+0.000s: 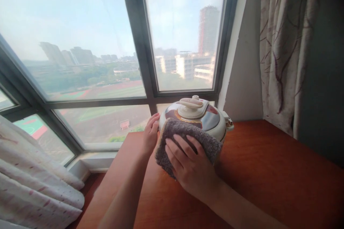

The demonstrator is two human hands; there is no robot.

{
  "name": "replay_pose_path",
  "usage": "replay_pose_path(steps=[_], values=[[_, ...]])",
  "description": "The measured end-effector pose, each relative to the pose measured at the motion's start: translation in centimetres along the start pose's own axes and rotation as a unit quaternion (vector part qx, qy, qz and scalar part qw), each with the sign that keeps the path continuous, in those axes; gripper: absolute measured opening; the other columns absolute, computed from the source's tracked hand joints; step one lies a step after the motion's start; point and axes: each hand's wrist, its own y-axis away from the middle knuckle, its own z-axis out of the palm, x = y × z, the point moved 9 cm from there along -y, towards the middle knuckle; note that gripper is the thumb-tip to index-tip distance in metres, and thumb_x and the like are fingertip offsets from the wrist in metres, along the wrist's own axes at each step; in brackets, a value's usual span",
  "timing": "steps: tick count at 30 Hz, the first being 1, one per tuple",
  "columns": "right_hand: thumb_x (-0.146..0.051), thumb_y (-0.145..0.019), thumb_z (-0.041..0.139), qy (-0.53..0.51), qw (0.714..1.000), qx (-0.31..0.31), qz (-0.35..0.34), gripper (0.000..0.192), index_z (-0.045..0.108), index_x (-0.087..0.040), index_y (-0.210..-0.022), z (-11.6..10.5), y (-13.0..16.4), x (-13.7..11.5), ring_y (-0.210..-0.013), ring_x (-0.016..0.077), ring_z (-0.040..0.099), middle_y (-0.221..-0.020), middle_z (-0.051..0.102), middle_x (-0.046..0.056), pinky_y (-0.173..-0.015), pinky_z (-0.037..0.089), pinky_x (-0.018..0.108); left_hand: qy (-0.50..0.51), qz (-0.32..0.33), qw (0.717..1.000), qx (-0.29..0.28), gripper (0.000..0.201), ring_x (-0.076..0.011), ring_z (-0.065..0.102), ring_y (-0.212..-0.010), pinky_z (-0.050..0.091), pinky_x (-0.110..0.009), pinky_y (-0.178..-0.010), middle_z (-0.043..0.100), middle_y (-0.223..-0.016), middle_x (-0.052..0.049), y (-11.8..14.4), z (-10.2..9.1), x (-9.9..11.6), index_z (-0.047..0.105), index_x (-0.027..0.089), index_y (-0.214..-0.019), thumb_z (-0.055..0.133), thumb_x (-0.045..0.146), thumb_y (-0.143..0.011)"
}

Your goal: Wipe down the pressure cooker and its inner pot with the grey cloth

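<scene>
Two hands: both of the person's bare hands are laid on one cream-coloured electric cooker [197, 118], seen from a head-worn camera.
Cooker position: it stands on a reddish wooden table [268, 171], at about 12 o'clock from the hands, close to the table's far edge and just before a large window [107, 43].
Right hand [188, 164]: the palm is pressed flat, fingers spread and extended, onto a grey towel [185, 137]; nothing is pinched, the cloth is only held against the cooker's near wall.
Left hand [150, 132]: the fingers are curled against the cooker's side at about 9 o'clock, bracing the body without closing around anything.
Towel: it is draped from the lid's rim down the front, with its lower edge touching or just above the table; which cannot be told.
Lid: a beige handle [192, 103] and a small knob are seen on top; a latch sticks out at about 3 o'clock.
Surroundings: patterned curtains hang at 3 o'clock and at 8 o'clock; buildings and a sports field are seen through the glass.
Risk: the cooker could be pushed toward the far edge if the right palm presses harder than the left hand braces.
Second risk: the towel could slip from under the flat palm, since it is not gripped.
Writing: no brand, label or lettering can be read on the cooker.
</scene>
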Motion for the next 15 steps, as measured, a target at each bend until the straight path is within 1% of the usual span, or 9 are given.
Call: replay_pose_path(steps=[2,4,6,7,9,11,12,13,15], values=[[-0.021,-0.104,0.044,0.013,0.998,0.004,-0.058,0.036,0.066,-0.016,-0.132,0.7,2.8,-1.7,-0.139,0.019,0.045,-0.15,0.057,0.002,-0.115,0.037,0.034,-0.003,0.002,1.0,-0.009,0.035,-0.0283,0.052,-0.137,0.034,-0.044,-0.12,0.064,-0.139,-0.011,0.2,0.2,0.4,0.076,0.02,-0.108,0.049,0.034,-0.091],[-0.019,-0.104,0.043,0.016,0.996,-0.004,-0.089,0.036,0.068,-0.018,-0.13,1.5,5.5,-2.6,-0.138,0.0146,0.046,-0.15,0.057,-0.002,-0.112,0.04,0.027,-0.001,-0.008,1.0,-0.01,0.036,-0.029,0.051,-0.138,0.035,-0.045,-0.119,0.062,-0.142,-0.01,0.4,0.1,0.5,0.076,0.021,-0.11,0.048,0.035,-0.092],[-0.021,-0.105,0.043,0.005,0.997,0.004,-0.079,0.036,0.068,-0.023,-0.13,1.6,7.3,-2.4,-0.138,0.0121,0.046,-0.151,0.056,-0.005,-0.113,0.038,0.024,0.001,-0.017,1.0,-0.007,0.036,-0.0293,0.049,-0.139,0.035,-0.045,-0.119,0.061,-0.144,-0.009,0.5,0.1,0.5,0.076,0.022,-0.111,0.048,0.035,-0.092],[-0.022,-0.106,0.043,-0.005,0.998,0.014,-0.062,0.035,0.068,-0.025,-0.13,1.3,7.7,-2.1,-0.138,0.0121,0.046,-0.152,0.055,-0.007,-0.117,0.035,0.026,0.001,-0.018,1.0,-0.008,0.037,-0.0292,0.049,-0.14,0.035,-0.044,-0.119,0.06,-0.144,-0.008,0.6,0.1,0.5,0.076,0.023,-0.112,0.048,0.035,-0.093],[-0.023,-0.106,0.045,-0.023,0.999,0.032,-0.016,0.033,0.069,-0.028,-0.129,0.7,7.5,-1.1,-0.137,0.0144,0.047,-0.153,0.054,-0.008,-0.125,0.025,0.034,0.002,-0.017,1.0,-0.01,0.037,-0.0284,0.048,-0.14,0.034,-0.044,-0.12,0.061,-0.144,-0.008,0.6,0.2,0.4,0.076,0.023,-0.111,0.047,0.035,-0.093],[-0.022,-0.105,0.049,-0.032,0.999,0.032,0.019,0.033,0.067,-0.027,-0.131,0.4,6.3,-0.6,-0.137,0.0177,0.047,-0.152,0.055,-0.006,-0.129,0.015,0.044,0.007,-0.012,1.0,-0.011,0.037,-0.0279,0.049,-0.139,0.035,-0.043,-0.119,0.062,-0.143,-0.009,0.5,0.3,0.4,0.076,0.022,-0.112,0.047,0.034,-0.092],[-0.022,-0.104,0.049,-0.031,0.999,0.028,0.026,0.033,0.066,-0.026,-0.132,0.5,5.4,-0.7,-0.137,0.0189,0.047,-0.152,0.056,-0.005,-0.129,0.013,0.047,0.01,-0.008,1.0,-0.01,0.038,-0.028,0.05,-0.139,0.036,-0.043,-0.119,0.062,-0.142,-0.009,0.5,0.4,0.4,0.076,0.021,-0.113,0.047,0.033,-0.092],[-0.022,-0.104,0.049,-0.027,0.999,0.023,0.025,0.033,0.066,-0.024,-0.133,0.7,4.6,-1.0,-0.137,0.0195,0.047,-0.151,0.057,-0.003,-0.129,0.014,0.048,0.012,-0.005,1.0,-0.007,0.038,-0.0281,0.05,-0.138,0.036,-0.044,-0.118,0.062,-0.142,-0.01,0.4,0.3,0.3,0.076,0.021,-0.113,0.047,0.033,-0.092],[-0.023,-0.105,0.047,-0.016,1.0,0.019,0.006,0.034,0.066,-0.02,-0.132,1.2,3.2,-1.9,-0.136,0.02,0.048,-0.148,0.059,0.001,-0.126,0.023,0.045,0.011,-0.004,1.0,-0.004,0.038,-0.0287,0.051,-0.137,0.036,-0.044,-0.118,0.06,-0.144,-0.011,0.3,0.3,0.2,0.076,0.019,-0.112,0.047,0.033,-0.091]])
